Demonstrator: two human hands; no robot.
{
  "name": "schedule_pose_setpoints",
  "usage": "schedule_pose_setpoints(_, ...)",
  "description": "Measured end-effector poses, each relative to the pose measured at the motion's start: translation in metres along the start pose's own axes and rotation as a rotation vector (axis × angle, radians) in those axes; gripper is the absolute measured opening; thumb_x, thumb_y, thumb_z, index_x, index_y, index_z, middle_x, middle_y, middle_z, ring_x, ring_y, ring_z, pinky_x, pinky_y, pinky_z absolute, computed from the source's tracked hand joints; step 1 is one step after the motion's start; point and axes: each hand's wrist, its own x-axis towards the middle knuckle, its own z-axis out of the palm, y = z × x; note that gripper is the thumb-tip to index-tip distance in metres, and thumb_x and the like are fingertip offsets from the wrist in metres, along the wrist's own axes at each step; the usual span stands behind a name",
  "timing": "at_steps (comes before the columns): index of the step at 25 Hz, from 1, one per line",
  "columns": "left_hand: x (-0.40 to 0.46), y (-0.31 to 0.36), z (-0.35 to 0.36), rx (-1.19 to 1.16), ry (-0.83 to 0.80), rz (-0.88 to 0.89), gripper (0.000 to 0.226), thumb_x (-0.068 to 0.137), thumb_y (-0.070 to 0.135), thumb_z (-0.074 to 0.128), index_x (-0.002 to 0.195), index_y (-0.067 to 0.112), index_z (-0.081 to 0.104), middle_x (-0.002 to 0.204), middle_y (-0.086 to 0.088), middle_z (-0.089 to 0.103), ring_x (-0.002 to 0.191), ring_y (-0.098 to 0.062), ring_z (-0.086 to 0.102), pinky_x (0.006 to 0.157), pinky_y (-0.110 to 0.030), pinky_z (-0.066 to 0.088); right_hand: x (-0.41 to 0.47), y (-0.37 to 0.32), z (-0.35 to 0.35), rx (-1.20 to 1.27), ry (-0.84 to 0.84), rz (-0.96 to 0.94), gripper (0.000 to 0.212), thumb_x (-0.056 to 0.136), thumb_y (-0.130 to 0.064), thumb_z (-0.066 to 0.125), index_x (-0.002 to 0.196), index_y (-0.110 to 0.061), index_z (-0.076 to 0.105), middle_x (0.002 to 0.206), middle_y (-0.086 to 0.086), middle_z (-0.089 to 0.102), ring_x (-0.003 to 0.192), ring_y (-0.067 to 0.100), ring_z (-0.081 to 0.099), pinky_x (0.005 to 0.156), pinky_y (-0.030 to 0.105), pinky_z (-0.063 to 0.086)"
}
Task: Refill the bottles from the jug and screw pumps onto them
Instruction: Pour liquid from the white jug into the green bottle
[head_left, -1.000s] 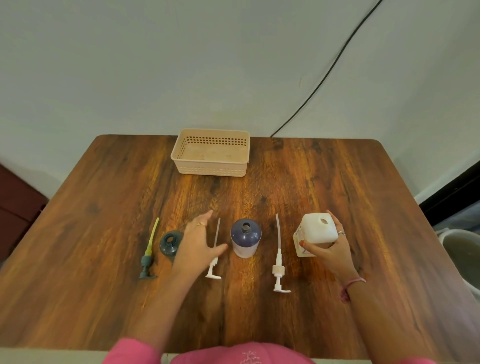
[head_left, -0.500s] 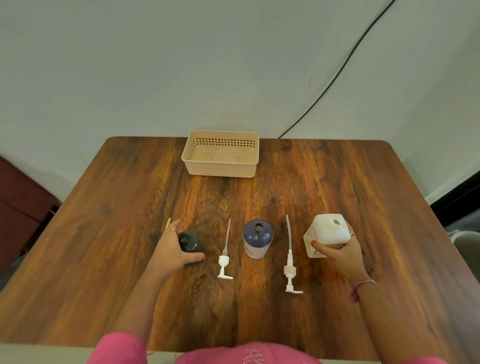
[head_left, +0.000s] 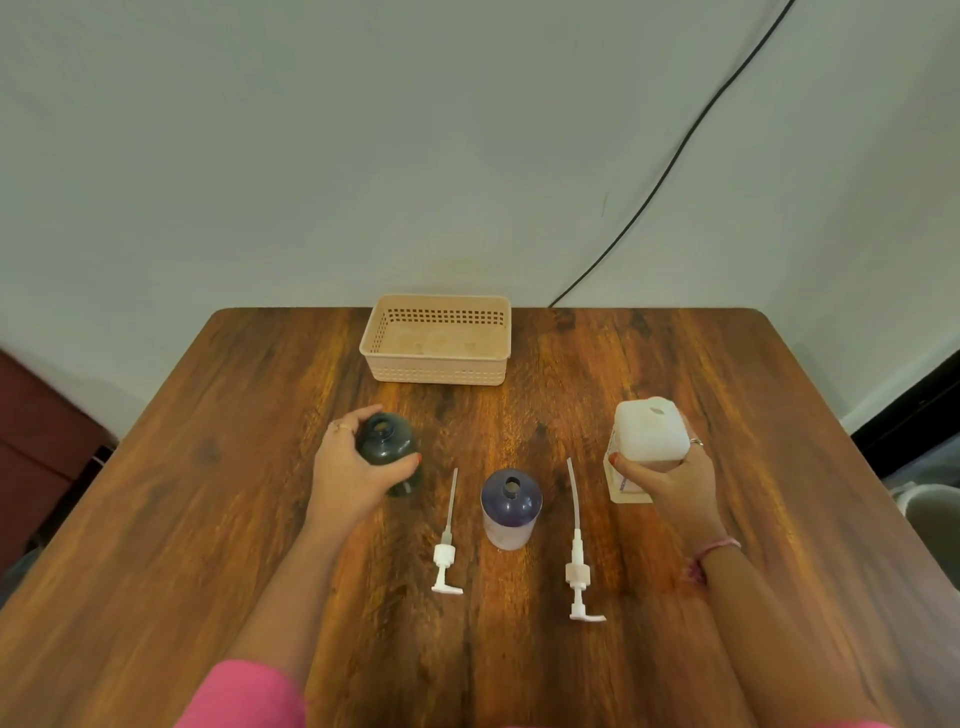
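My left hand (head_left: 348, 470) grips a dark green bottle (head_left: 387, 444) with an open neck, left of centre on the wooden table (head_left: 208, 519). A purple bottle (head_left: 510, 506) with an open neck stands upright in the middle. Flat on the table lie two white pumps with long tubes: a smaller pump (head_left: 445, 556) left of the purple bottle and a larger pump (head_left: 577, 566) right of it. My right hand (head_left: 670, 478) holds the white square jug (head_left: 647, 431) from the near side; its opening faces up. The dark pump with the yellow tube is hidden.
A beige perforated plastic basket (head_left: 436, 364) sits at the table's far edge, centre. A black cable (head_left: 675, 156) runs down the wall behind the table. A pale bin (head_left: 930, 512) stands off the right edge, a dark red cabinet (head_left: 31, 441) off the left.
My left hand went from the small white pump to the dark green bottle, closed on it and moved it farther from me. My right hand stayed on the jug.
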Motion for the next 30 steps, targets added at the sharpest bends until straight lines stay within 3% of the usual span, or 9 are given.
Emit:
schedule_pose_setpoints(6,0.022,0.094,0.002,-0.115,0.014,0.107,0.075,0.060,0.030,0.088,0.125,0.025,0.050,0.116,0.011,0.053,0.107,-0.008,0.051,0.085,-0.023,0.048,0.040,-0.096,-0.012,-0.013,-0.064,-0.213,0.082,0.056,-0.034,0.087,0.128,-0.036,0.046,0.115,0.003,0.059,0.106,0.019,0.060,0.077,0.039,0.058)
schedule_pose_setpoints(9,0.030,0.136,0.003,-0.148,0.005,0.141,0.079,0.058,0.030,0.090,0.125,0.022,0.049,0.115,0.010,0.054,0.105,-0.008,0.053,0.081,-0.020,0.047,0.052,-0.150,-0.017,-0.069,-0.074,-0.347,0.076,0.059,-0.026,0.087,0.115,-0.054,0.044,0.105,-0.011,0.057,0.097,0.000,0.056,0.074,0.020,0.049)
schedule_pose_setpoints(11,0.036,0.158,0.002,-0.138,-0.002,0.161,0.079,0.058,0.032,0.090,0.123,0.023,0.047,0.113,0.010,0.053,0.103,-0.009,0.053,0.081,-0.021,0.047,0.060,-0.183,-0.020,-0.141,-0.075,-0.450,0.076,0.062,-0.019,0.086,0.112,-0.054,0.040,0.095,-0.019,0.052,0.090,-0.010,0.052,0.069,0.009,0.042)
schedule_pose_setpoints(15,0.044,0.195,0.001,-0.147,-0.035,0.223,0.080,0.060,0.030,0.088,0.128,0.023,0.046,0.116,0.009,0.053,0.103,-0.011,0.053,0.083,-0.023,0.049,0.081,-0.228,-0.023,-0.305,-0.080,-0.555,0.096,0.060,-0.032,0.086,0.142,-0.033,0.035,0.116,-0.001,0.050,0.106,0.012,0.044,0.083,0.025,0.035)
schedule_pose_setpoints(19,0.050,0.223,-0.001,-0.185,-0.029,0.272,0.081,0.061,0.026,0.088,0.130,0.021,0.046,0.118,0.006,0.053,0.105,-0.014,0.053,0.084,-0.025,0.050,0.101,-0.264,-0.029,-0.446,-0.083,-0.698,0.104,0.058,-0.035,0.086,0.144,-0.034,0.029,0.129,0.006,0.047,0.116,0.022,0.043,0.090,0.027,0.032)
schedule_pose_setpoints(25,0.057,0.240,0.001,-0.214,-0.010,0.317,0.080,0.062,0.027,0.088,0.130,0.021,0.046,0.117,0.008,0.050,0.103,-0.012,0.051,0.073,-0.016,0.046,0.116,-0.300,-0.036,-0.594,-0.134,-0.839,0.105,0.060,-0.034,0.084,0.147,-0.033,0.025,0.132,0.005,0.043,0.120,0.021,0.037,0.090,0.028,0.033)
schedule_pose_setpoints(30,0.061,0.245,0.003,-0.230,-0.004,0.330,0.078,0.061,0.027,0.088,0.127,0.021,0.047,0.116,0.007,0.052,0.100,-0.011,0.052,0.072,-0.016,0.046,0.120,-0.311,-0.039,-0.697,-0.121,-0.916,0.104,0.060,-0.032,0.083,0.147,-0.036,0.024,0.131,0.000,0.042,0.117,0.018,0.036,0.082,0.035,0.049)
